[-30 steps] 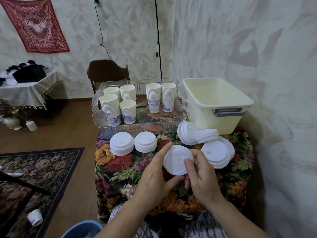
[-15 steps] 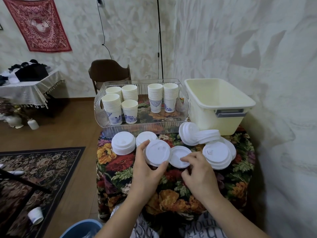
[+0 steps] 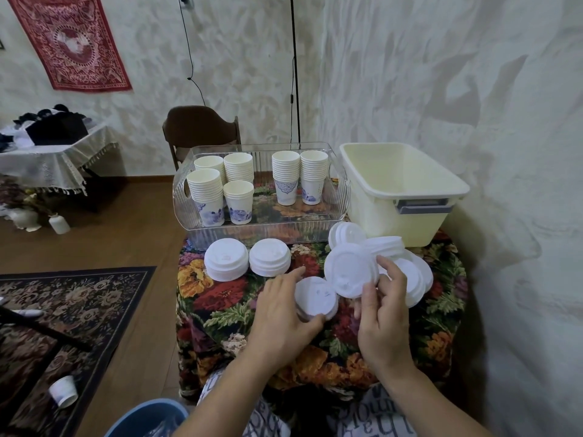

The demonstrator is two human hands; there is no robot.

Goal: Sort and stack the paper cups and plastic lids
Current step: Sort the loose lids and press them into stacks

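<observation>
Left hand (image 3: 280,316) gripping a small lid stack (image 3: 315,298), right hand (image 3: 383,313) pinching seemingly one larger lid (image 3: 348,269).

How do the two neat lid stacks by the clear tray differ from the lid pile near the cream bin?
The two neat lid stacks stand squared up, lids lying flat; the lid pile is jumbled, with some lids tilted or on edge. The stacks stand apart from both hands; the pile lies just behind the right hand, which holds a lid. Both are white plastic lids on the floral cloth.
</observation>
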